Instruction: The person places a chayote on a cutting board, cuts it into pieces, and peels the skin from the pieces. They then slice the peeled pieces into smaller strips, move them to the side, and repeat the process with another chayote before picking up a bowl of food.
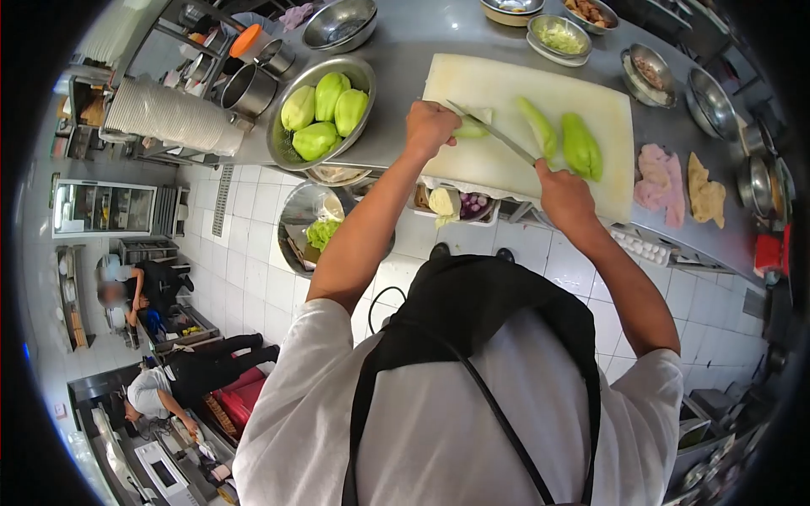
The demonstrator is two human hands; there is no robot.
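My right hand [567, 196] grips a knife [498, 137], its blade slanting up and left across the white cutting board [612, 126]. My left hand [432, 129] is closed at the board's left edge, its curled fingers against a cut piece of chayote [471, 131]. The blade lies over that piece, close to my left fingers. Right of it rest a long chayote slice [537, 126] and a larger chayote piece [581, 147]. A steel colander [365, 80] to the left holds several whole green chayotes [315, 141].
Steel bowls with chopped food [560, 36] line the counter's back and right. A pink cloth [661, 184] and a yellowish cloth [706, 190] lie right of the board. Below stand a large bowl with lettuce [321, 234] and a bin of onions [475, 205]. Two people work at far left.
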